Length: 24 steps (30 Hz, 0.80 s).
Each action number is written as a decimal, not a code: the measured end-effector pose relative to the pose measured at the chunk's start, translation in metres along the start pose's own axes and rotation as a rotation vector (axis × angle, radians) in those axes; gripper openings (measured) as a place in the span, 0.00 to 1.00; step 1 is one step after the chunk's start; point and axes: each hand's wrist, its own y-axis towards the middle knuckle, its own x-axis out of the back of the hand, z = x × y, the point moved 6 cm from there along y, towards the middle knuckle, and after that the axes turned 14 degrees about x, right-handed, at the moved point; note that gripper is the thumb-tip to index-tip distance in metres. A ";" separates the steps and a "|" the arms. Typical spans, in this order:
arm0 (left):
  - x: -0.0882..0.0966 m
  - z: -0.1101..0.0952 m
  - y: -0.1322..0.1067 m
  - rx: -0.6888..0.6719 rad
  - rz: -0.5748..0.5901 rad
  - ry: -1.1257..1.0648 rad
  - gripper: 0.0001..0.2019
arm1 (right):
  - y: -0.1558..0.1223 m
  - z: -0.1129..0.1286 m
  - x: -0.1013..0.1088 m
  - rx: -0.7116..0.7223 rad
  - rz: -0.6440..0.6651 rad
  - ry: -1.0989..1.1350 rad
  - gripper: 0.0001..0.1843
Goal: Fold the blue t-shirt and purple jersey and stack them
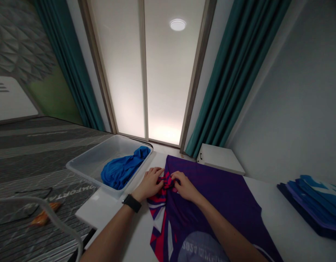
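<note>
A purple T-shirt point(211, 185) with a red, white and purple patterned sleeve and a pale printed circle lies spread on the white table point(135, 236). My left hand point(152, 182), with a dark watch on its wrist, grips the bunched patterned part at the shirt's left side. Close beside it, my right hand point(184, 185) has its fingers bent and pinched on the same bunched cloth. Part of the shirt's lower area is hidden under my right forearm.
Left of the shirt stands a translucent plastic bin point(86, 163) holding a crumpled blue garment point(124, 169). A stack of folded blue and purple clothes point(315, 203) lies at the right. A small white cabinet point(221, 158) stands behind the table, near teal curtains point(233, 72).
</note>
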 end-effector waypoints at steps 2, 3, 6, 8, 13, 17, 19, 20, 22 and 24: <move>-0.003 -0.002 0.001 -0.031 -0.013 -0.030 0.18 | 0.001 0.005 0.001 0.027 0.030 0.075 0.14; -0.003 -0.004 0.002 -0.048 -0.024 -0.053 0.14 | 0.000 0.007 0.001 0.033 0.038 0.093 0.14; 0.005 -0.013 0.000 -0.083 -0.071 -0.149 0.07 | -0.001 0.007 0.004 0.023 0.008 0.070 0.14; 0.013 -0.017 -0.001 -0.063 -0.088 -0.216 0.04 | -0.002 0.008 0.005 0.029 -0.017 0.037 0.15; 0.021 -0.023 -0.006 -0.004 -0.063 -0.377 0.07 | -0.002 0.018 0.006 0.066 -0.141 -0.015 0.11; 0.020 -0.021 -0.005 0.028 -0.051 -0.534 0.09 | -0.005 0.014 0.014 -0.128 -0.302 -0.021 0.03; 0.015 -0.017 -0.003 0.099 0.017 -0.680 0.10 | -0.004 0.014 0.012 -0.179 -0.274 0.112 0.05; 0.011 -0.014 -0.001 0.150 0.070 -0.765 0.12 | -0.003 0.016 0.008 -0.176 -0.224 0.187 0.07; 0.006 -0.010 -0.001 0.243 0.178 -0.919 0.15 | -0.001 0.022 0.004 -0.142 -0.126 0.272 0.11; 0.004 -0.008 -0.001 0.301 0.247 -1.037 0.17 | 0.000 0.027 0.003 -0.124 -0.093 0.270 0.12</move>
